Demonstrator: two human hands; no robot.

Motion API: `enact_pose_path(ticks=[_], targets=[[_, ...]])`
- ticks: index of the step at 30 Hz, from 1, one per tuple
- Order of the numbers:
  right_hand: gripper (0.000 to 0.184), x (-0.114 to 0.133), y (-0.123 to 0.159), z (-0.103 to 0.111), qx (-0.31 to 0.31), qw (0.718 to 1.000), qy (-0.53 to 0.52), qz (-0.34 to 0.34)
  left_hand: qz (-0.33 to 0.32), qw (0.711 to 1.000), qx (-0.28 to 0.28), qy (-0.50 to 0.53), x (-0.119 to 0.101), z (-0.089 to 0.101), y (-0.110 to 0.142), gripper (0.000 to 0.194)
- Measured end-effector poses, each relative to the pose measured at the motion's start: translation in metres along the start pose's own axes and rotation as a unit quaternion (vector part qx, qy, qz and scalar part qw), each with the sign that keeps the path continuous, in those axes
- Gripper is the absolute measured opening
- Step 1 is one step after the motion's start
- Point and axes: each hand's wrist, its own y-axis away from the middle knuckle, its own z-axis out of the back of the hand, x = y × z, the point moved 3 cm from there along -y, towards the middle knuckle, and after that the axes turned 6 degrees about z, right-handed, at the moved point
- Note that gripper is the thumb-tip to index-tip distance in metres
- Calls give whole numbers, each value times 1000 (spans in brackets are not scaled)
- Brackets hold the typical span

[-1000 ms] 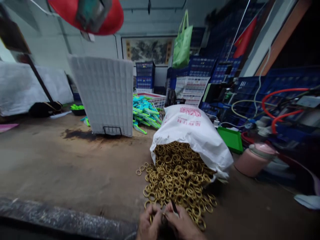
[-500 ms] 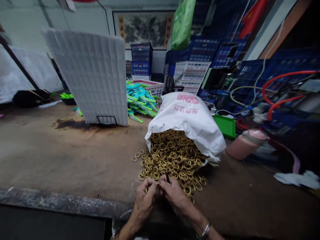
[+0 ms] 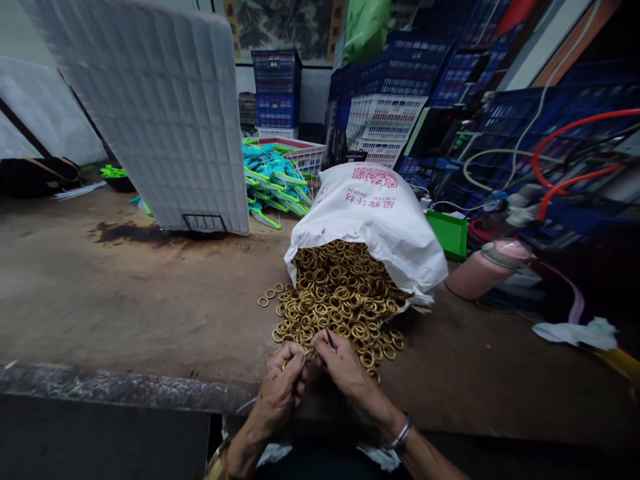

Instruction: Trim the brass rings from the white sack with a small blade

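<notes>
A white sack lies on its side on the brown workbench, and several brass rings spill from its mouth toward me. My left hand is closed in a pinch on a brass ring at the near edge of the pile. My right hand is closed beside it, fingertips meeting the left hand's, with a thin dark tool sticking up from its fingers. A bracelet sits on my right wrist.
A white gridded panel stands upright at the back left. Behind it lie teal and green plastic parts. Blue and white crates are stacked at the back. A pink container, a green tray and red hoses crowd the right.
The view has tilted downward, so my hands and forearms show more fully. Both hands stay together at the near edge of the ring pile.
</notes>
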Motion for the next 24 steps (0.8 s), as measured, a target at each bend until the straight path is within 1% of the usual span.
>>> enact_pose_path(ticks=[2,3,5,6,8,11,14,17,20,22,24], targets=[[17,0,3,2,-3,995,101,28,4,1000,-14,7,-1,0,1,31],[15,0,5,2,5,988,150,41,2,1000,-19,6,-1,0,1,31],[24,0,10,-1,32,971,230,59,-8,1000,-21,4,-3,-1,2,32],[28,-1,12,-2,45,962,261,63,-14,1000,-21,5,-4,-2,2,33],[32,-1,14,-5,59,947,307,70,-23,999,-23,4,-6,-3,2,34],[33,-2,14,-8,71,933,345,76,-39,999,-26,-20,-7,-2,2,33],[34,-3,13,-10,76,924,368,77,-58,997,-26,-43,-5,0,1,33],[35,-1,13,-9,80,921,373,74,-64,996,-30,-53,-2,3,0,31],[35,4,14,-7,100,920,374,60,-79,995,-24,-56,0,4,-1,30],[32,7,14,-7,115,918,377,49,-86,995,-19,-55,-1,4,-1,32],[27,9,13,-8,119,914,385,45,-76,996,-21,-49,-3,4,1,34]])
